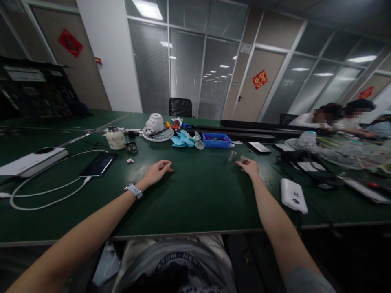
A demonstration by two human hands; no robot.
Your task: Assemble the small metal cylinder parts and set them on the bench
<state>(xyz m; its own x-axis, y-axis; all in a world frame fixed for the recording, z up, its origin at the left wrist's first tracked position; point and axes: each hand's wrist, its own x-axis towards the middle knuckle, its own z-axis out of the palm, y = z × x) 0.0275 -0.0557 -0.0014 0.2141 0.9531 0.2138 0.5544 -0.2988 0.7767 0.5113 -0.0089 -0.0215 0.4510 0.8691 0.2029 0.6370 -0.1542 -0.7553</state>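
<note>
My left hand [157, 171] rests on the green table [195, 195], fingers loosely stretched forward with nothing in them; a watch is on that wrist. My right hand [249, 166] lies on the table farther right, its fingers curled at a small dark cylindrical part [243, 159]. A small grey cylinder [232, 156] stands just left of it. Beyond my hands lie a light blue fan blade [183, 139], a white fan body and grille [157, 128] and a blue tray [216, 140] of small parts.
A phone [98, 164] on a white cable [45, 191] and a white box [32, 161] lie at left, a jar [115, 137] behind them. A white power bank [293, 196] sits at right. Two people [336, 118] sit at the far right among clutter.
</note>
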